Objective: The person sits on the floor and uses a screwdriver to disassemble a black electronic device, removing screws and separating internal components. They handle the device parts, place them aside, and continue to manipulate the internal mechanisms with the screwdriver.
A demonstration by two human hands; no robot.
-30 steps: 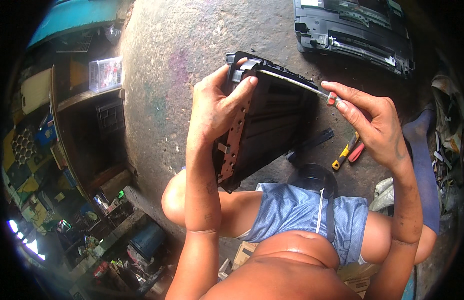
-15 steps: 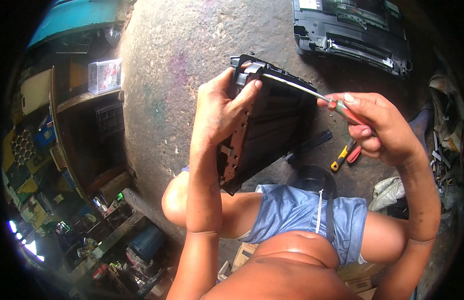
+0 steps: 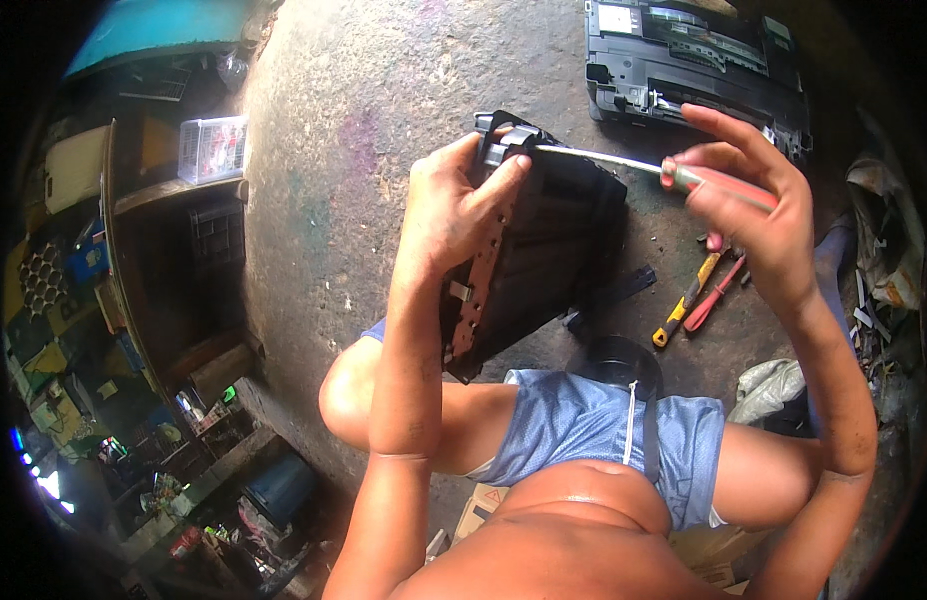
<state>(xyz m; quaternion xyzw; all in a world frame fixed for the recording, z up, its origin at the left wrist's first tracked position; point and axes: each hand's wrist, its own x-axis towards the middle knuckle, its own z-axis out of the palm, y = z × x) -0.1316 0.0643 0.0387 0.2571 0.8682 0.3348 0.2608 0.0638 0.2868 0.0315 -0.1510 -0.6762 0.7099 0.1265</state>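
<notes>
My left hand (image 3: 446, 205) grips the upper corner of a black plastic machine housing (image 3: 559, 250), thumb and fingers around a small grey piece (image 3: 519, 138). The housing stands tilted in front of my left thigh, a copper-coloured strip (image 3: 482, 270) with holes along its near side. My right hand (image 3: 759, 205) holds the red and grey-green handle of a screwdriver (image 3: 606, 158) between thumb and fingers, with some fingers lifted away. The shaft points left, its tip at the grey piece beside my left thumb; the exact contact point is too small to make out.
A larger black printer-like unit (image 3: 684, 60) lies at the back right. On the floor are a yellow-and-black tool (image 3: 684, 305), a red-handled tool (image 3: 706, 308) and a black plastic strip (image 3: 624, 295). Shelves with a white basket (image 3: 212, 150) line the left.
My right hand has shifted up and its fingers have loosened and spread on the handle. The screwdriver now lies nearer level. The left hand and housing have moved slightly right.
</notes>
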